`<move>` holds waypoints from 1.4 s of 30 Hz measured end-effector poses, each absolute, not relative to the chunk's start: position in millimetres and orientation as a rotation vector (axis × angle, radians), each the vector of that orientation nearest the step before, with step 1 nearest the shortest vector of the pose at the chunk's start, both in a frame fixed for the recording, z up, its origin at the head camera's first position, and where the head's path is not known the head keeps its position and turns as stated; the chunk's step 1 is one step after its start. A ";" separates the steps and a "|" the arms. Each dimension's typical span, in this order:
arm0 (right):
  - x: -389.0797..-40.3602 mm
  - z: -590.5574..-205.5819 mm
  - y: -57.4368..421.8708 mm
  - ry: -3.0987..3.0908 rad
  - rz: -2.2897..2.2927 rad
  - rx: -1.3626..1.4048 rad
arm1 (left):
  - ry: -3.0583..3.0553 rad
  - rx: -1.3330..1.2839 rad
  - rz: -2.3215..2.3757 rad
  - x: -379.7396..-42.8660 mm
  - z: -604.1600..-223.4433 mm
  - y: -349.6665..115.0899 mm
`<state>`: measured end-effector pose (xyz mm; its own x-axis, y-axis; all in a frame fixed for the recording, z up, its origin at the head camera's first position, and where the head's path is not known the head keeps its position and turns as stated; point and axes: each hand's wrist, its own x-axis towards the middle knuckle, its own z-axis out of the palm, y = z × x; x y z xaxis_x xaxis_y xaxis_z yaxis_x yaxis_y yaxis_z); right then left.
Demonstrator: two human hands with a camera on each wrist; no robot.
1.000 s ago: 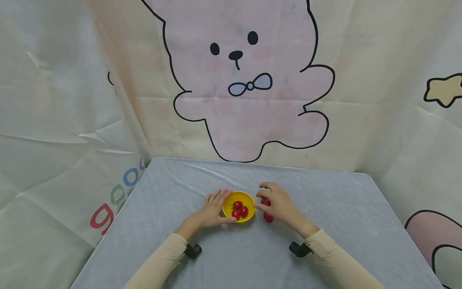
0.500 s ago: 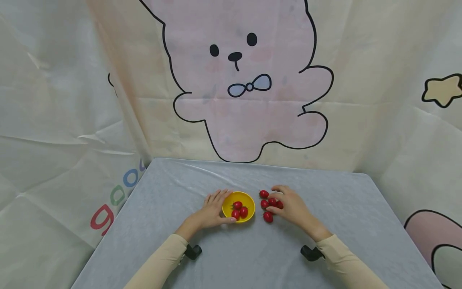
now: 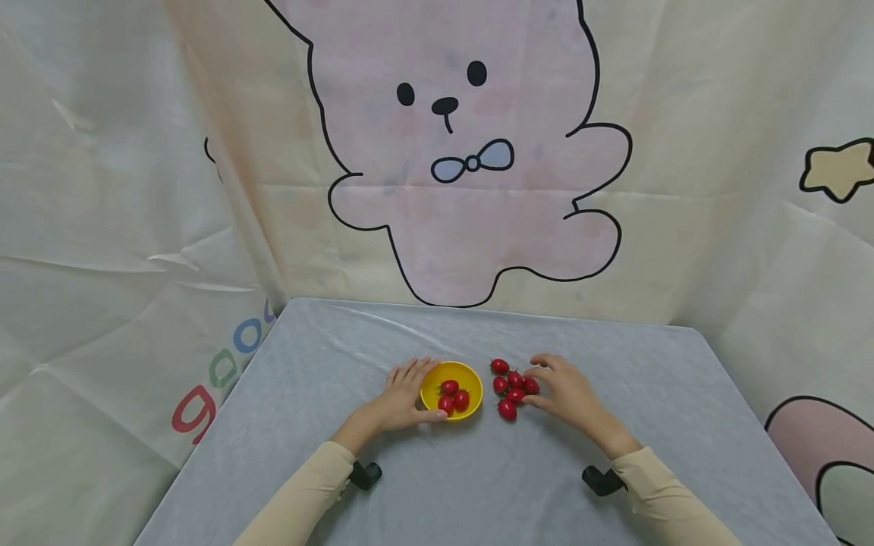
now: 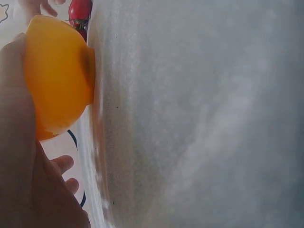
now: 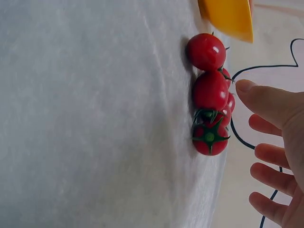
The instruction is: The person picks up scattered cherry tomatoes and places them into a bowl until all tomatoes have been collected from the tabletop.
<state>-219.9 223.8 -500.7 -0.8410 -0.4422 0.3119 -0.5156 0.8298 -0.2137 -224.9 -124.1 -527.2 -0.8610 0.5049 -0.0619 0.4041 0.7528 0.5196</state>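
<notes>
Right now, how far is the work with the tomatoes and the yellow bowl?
Apparently done: three red tomatoes lie in the yellow bowl. In hand: the left hand holds the bowl, while the right hand is at the loose tomatoes, its thumb and fingers apart. Remaining, probably: the six loose tomatoes visible on the grey cloth.

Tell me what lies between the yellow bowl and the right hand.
Red tomatoes lie between the yellow bowl and the right hand, with a bare strip of grey cloth beside the bowl; the head view shows it.
</notes>
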 end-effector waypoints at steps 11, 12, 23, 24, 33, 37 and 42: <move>-221.1 -504.0 224.9 -2.780 0.398 0.734 | 2.756 0.728 0.740 -225.9 -529.3 -124.1; -221.0 -504.6 224.0 -2.783 0.391 0.737 | 2.755 0.729 0.739 -226.0 -529.4 -124.1; -223.4 -515.6 215.1 -2.780 0.390 0.696 | 2.755 0.726 0.735 -226.7 -531.3 -124.1; -223.5 -515.7 214.0 -2.780 0.387 0.687 | 2.757 0.725 0.734 -226.9 -531.5 -124.2; -223.4 -520.1 207.3 -2.804 0.314 0.650 | 2.759 0.724 0.734 -226.5 -530.4 -124.0; -222.9 -521.3 204.9 -2.817 0.282 0.637 | 2.755 0.724 0.737 -226.0 -530.1 -123.7; -222.5 -520.6 202.0 -2.822 0.276 0.620 | 2.760 0.728 0.732 -225.8 -530.1 -123.7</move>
<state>-222.5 202.0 -520.6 -0.8814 -0.3871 0.2707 -0.4321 0.8922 -0.1314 -225.8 -123.7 -530.1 -0.8601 0.5067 -0.0599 0.4103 0.7566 0.5091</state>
